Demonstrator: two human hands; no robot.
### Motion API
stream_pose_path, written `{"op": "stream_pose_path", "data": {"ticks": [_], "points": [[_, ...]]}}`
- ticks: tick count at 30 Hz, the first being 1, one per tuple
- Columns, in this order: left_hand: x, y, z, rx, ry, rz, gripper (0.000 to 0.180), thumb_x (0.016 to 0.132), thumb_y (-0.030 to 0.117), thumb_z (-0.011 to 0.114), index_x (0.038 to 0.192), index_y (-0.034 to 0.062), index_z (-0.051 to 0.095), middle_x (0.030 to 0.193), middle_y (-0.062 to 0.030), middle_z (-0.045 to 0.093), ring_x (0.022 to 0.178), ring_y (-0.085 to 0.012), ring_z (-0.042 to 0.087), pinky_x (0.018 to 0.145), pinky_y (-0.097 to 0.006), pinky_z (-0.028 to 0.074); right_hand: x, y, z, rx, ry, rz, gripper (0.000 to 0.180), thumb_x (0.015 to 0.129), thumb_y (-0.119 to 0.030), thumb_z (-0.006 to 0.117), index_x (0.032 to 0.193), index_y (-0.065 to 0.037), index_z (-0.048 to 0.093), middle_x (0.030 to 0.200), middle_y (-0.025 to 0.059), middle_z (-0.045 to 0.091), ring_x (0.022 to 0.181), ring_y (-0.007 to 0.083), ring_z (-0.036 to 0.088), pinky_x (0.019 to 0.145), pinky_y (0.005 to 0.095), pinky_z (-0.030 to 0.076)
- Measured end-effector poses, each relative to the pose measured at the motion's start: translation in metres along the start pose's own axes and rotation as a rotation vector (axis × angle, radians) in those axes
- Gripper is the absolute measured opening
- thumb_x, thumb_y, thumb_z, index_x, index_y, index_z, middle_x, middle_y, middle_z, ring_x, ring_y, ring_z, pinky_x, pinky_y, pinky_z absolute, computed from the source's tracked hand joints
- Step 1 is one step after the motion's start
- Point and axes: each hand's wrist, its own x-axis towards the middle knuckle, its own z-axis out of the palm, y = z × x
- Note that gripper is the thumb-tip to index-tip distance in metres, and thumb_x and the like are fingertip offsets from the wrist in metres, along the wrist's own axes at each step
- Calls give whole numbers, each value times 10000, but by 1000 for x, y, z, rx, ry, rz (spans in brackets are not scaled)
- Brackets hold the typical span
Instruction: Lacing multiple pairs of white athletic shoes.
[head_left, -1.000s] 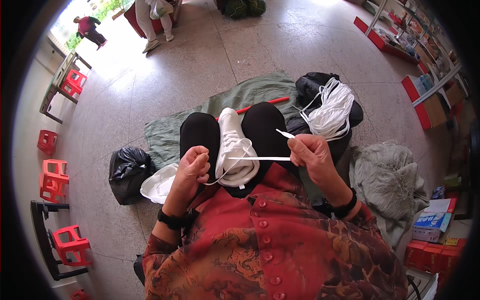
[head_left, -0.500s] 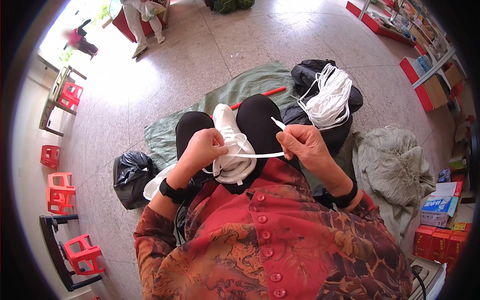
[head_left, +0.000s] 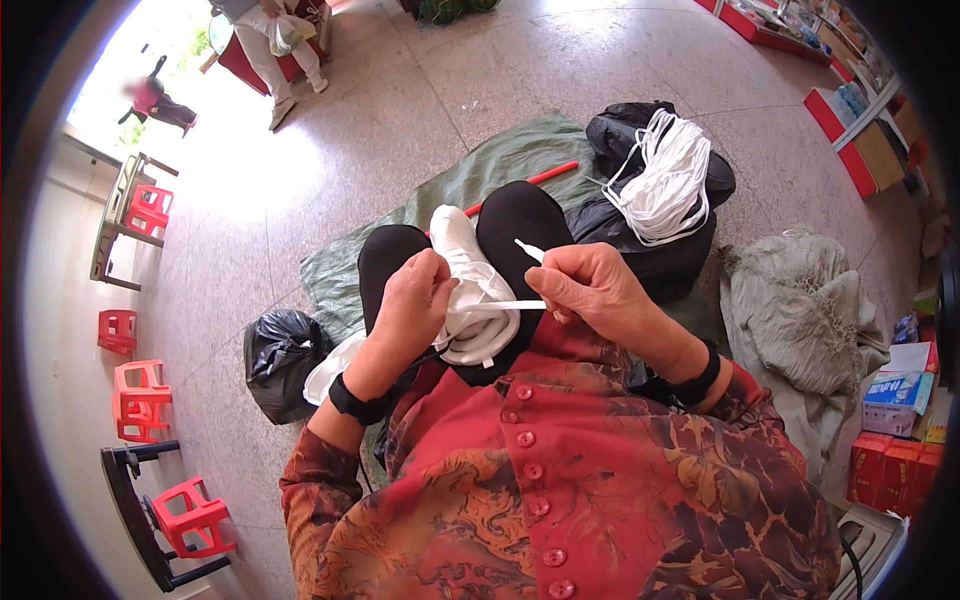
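A white sneaker (head_left: 455,232) is held between my knees, its toe pointing away from me and its opening toward me. My left hand (head_left: 415,300), at the sneaker's left side, is closed in a pinch on a white shoelace. To the right, my right hand (head_left: 585,285) pinches the same shoelace (head_left: 505,306), which runs stretched between both hands across the sneaker's opening. The lace's tip (head_left: 528,248) sticks up beyond my right thumb and fingers. Part of another white shoe (head_left: 330,368) shows beside my left forearm.
A bundle of white laces (head_left: 665,180) lies on black plastic bags at the right. A green woven sheet (head_left: 330,265) with a red stick (head_left: 553,173) is spread ahead. A black bag (head_left: 283,365) stands left, a grey sack (head_left: 790,310) right. Two people are farther off.
My right hand has moved left toward the sneaker, so the stretch of lace between my hands is shorter. My left hand is still pinched at the sneaker's side.
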Motion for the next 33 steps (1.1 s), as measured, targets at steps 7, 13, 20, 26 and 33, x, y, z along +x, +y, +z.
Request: {"op": "stream_pose_path", "data": {"ticks": [7,13,20,26,33], "points": [[11,-5,-28,-294,-381,-293,152,830,16,672,923,-14,556,707,-75,586,588,-167,589,528,-314,461,-6,-10,2,103,-29,29,353,994,-259,602,707,-54,589,622,-70,511,556,-8,410,479,195,303],[19,-14,-32,-371,-475,-482,101,803,39,742,856,-29,689,704,-44,659,611,-80,620,531,-223,503,-10,-17,5,77,-28,-10,356,995,-262,601,704,-57,586,606,-73,501,545,-8,400,477,198,302],[-12,-9,3,202,116,99,114,828,81,709,844,11,622,741,-160,636,649,-327,638,586,-395,493,-19,-24,-9,52,3,25,383,1004,-253,583,670,-67,556,606,-79,471,557,-3,364,478,213,280],[-37,-20,11,227,78,258,95,888,85,621,870,38,541,740,-126,559,687,-342,614,575,-419,489,-37,-40,-30,-183,122,-7,403,993,-199,578,625,-57,496,609,-92,386,581,10,302,505,232,237],[-41,-18,5,82,81,52,129,871,82,645,992,39,629,891,-129,596,746,-323,618,658,-412,507,-52,-37,-38,-513,68,-85,265,923,-107,633,682,0,607,609,60,551,573,131,510,523,296,389]]}}
